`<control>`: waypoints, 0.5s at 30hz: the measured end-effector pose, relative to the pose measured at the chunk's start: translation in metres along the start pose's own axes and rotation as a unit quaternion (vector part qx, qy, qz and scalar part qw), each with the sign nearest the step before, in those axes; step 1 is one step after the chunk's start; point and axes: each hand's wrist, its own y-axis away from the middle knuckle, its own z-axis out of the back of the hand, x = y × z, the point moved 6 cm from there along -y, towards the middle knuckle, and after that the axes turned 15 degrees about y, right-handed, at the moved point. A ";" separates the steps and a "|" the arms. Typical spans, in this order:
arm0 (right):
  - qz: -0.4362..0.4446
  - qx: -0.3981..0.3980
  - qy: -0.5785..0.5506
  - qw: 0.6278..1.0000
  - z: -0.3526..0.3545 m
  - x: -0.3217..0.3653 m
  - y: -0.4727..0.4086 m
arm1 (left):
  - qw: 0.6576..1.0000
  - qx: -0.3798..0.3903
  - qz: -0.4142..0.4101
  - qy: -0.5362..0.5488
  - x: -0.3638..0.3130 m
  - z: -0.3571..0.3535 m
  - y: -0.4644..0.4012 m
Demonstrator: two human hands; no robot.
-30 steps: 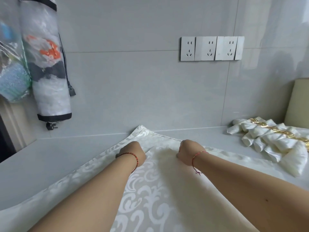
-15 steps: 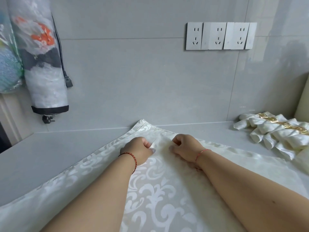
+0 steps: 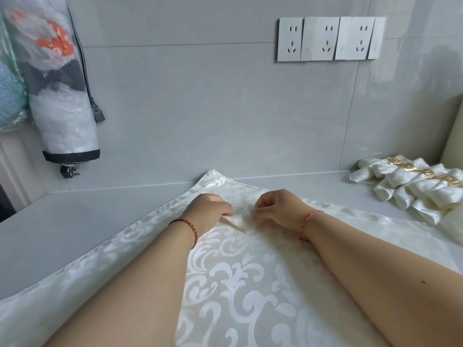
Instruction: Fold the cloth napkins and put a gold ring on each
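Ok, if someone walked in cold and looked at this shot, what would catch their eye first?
Most likely the two hands at centre: the left hand and right hand pinch a ridge into the patterned white napkin spread over the grey counter. Next, the finished napkins with gold rings at the far right. Last, the wall sockets above.

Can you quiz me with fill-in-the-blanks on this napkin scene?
1. Both hands, left hand and right hand, pinch the ____ napkin.
2. The finished napkins lie to the person's ____.
3. Their rings are ____ in colour.
4. On the wall are ____ sockets.

Answers: white; right; gold; three
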 end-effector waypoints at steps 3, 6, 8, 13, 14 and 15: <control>0.037 -0.007 0.074 0.997 -0.001 0.002 -0.001 | 0.997 0.012 -0.022 -0.073 0.007 -0.001 0.000; 0.050 0.014 0.136 0.989 -0.006 0.003 -0.004 | 0.990 0.029 -0.014 -0.137 0.007 -0.003 -0.002; 0.048 0.025 0.161 0.985 -0.008 0.003 -0.005 | 0.985 0.043 -0.017 -0.168 0.004 -0.005 0.000; 0.054 0.052 0.184 0.980 -0.005 0.007 -0.001 | 0.976 0.046 -0.060 -0.202 -0.008 -0.006 0.007; 0.058 0.061 0.186 0.979 -0.004 0.007 0.001 | 0.975 0.044 -0.069 -0.205 -0.009 -0.006 0.008; 0.063 0.061 0.193 0.977 -0.004 0.009 0.001 | 0.975 0.045 -0.074 -0.206 -0.010 -0.006 0.008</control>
